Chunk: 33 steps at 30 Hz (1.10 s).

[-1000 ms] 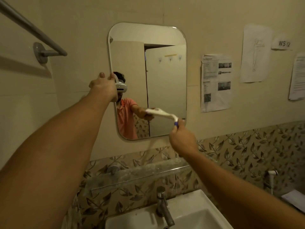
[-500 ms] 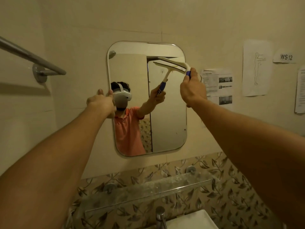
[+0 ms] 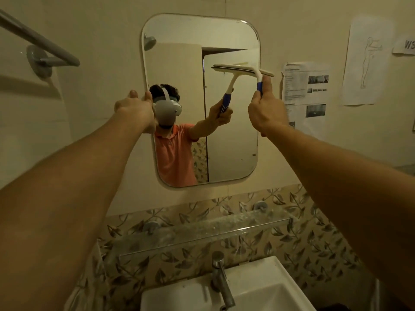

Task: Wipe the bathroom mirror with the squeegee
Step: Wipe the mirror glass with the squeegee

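White-headed, blue-handled squeegee [image 3: 259, 80] rests against the upper right edge of the bathroom mirror [image 3: 231, 142], its handle gripped by the right hand [image 3: 266, 111], while the left hand [image 3: 134, 108] grips the mirror's left edge.

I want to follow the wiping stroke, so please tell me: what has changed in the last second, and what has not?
The right hand, gripping the squeegee throughout, carried it from the lower right edge of the mirror up to the upper right, then started down a little. The left hand stayed holding the mirror's left edge.
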{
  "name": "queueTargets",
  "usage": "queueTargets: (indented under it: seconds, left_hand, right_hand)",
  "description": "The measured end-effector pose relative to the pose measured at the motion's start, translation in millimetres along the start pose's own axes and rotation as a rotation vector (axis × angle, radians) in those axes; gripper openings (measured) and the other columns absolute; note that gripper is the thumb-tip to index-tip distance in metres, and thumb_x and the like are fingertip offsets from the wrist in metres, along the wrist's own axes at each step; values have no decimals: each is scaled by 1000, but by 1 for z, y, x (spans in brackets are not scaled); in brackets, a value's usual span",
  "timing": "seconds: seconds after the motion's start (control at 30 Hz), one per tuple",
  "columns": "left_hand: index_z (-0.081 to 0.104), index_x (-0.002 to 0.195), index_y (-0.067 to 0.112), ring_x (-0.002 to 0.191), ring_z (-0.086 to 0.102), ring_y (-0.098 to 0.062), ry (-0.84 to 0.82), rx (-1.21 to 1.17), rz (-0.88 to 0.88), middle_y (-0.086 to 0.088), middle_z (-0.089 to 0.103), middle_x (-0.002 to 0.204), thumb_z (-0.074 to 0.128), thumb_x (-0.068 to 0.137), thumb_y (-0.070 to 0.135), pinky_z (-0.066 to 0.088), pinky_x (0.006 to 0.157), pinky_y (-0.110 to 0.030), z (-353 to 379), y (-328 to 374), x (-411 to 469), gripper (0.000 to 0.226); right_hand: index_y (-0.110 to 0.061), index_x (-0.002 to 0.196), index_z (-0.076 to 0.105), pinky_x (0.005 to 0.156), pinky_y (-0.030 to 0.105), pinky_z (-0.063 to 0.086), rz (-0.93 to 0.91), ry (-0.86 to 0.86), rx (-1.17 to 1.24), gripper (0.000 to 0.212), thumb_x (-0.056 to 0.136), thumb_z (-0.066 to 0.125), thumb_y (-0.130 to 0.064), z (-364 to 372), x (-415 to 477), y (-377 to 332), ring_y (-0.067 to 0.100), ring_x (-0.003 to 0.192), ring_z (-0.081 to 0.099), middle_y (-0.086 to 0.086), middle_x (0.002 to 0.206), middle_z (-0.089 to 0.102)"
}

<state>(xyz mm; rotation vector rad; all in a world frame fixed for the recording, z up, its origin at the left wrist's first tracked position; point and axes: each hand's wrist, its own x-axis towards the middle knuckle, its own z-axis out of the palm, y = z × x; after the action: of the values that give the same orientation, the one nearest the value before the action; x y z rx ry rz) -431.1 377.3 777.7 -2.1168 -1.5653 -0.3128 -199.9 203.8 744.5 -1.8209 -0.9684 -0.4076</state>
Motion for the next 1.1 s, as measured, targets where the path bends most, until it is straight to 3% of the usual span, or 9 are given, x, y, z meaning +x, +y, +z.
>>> queueTargets:
  seconds: [0.3,0.53,0.63,1.1]
  left_hand:
    - [-11,159,22,142,32,-42,-6,19,9,-24,3,163,59,92,51,44,100,-53,5,0,-2,101]
    - [-12,159,21,144,29,-43,16,36,21,-24,1,163,59,93,49,42,102,-54,4,-1,-2,100]
    - [-13,158,21,147,22,-42,15,41,29,-24,-3,164,58,95,47,41,103,-55,5,-2,-2,99]
    - [-14,158,23,143,28,-46,22,17,46,-24,-3,164,59,94,46,38,105,-56,9,-3,0,99]
  right_hand:
    - [-38,159,1,68,49,62,38,-74,1,54,110,24,-41,19,-44,27,23,64,58,7,77,54]
    - [-35,161,-3,59,35,48,68,-77,5,57,110,22,-43,39,-69,47,21,66,57,6,77,55]
    - [-38,161,-6,63,37,51,98,-99,6,58,110,21,-45,47,-80,55,22,69,58,6,79,56]
    - [-39,160,-7,71,46,59,177,-143,47,59,110,23,-44,85,-137,86,26,72,62,10,83,60]
